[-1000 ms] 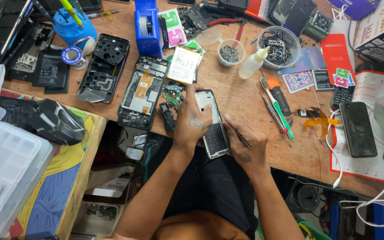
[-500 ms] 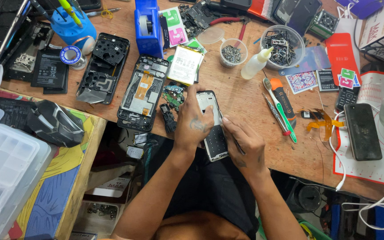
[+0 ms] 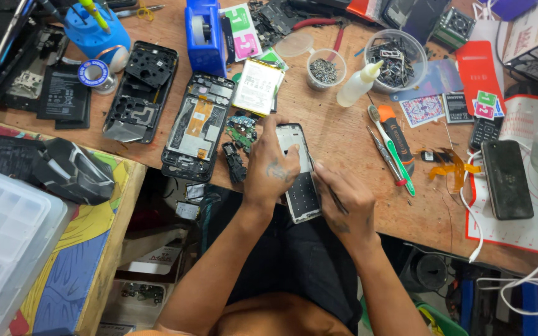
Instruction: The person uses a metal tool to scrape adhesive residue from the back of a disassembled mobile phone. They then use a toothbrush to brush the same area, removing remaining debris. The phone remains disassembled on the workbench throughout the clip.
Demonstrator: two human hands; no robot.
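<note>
An opened phone body (image 3: 298,180) lies at the near edge of the wooden workbench (image 3: 344,130), partly overhanging it. My left hand (image 3: 273,168) presses down on its left side and holds it steady. My right hand (image 3: 344,202) grips a thin dark tool (image 3: 330,191) whose tip touches the phone's right edge. A stripped phone frame (image 3: 195,124) and small circuit parts (image 3: 238,140) lie just left of my left hand.
Another black frame (image 3: 141,90), a blue tape dispenser (image 3: 203,37), a white battery (image 3: 256,87), a squeeze bottle (image 3: 357,84), bowls of small parts (image 3: 395,56), a toothbrush and screwdrivers (image 3: 393,146), a black phone (image 3: 505,177) on a red-edged mat, and a clear plastic box (image 3: 4,230) at left.
My right hand has moved up and in toward the phone, bringing the thin tool against its right edge. My left hand stays on the phone.
</note>
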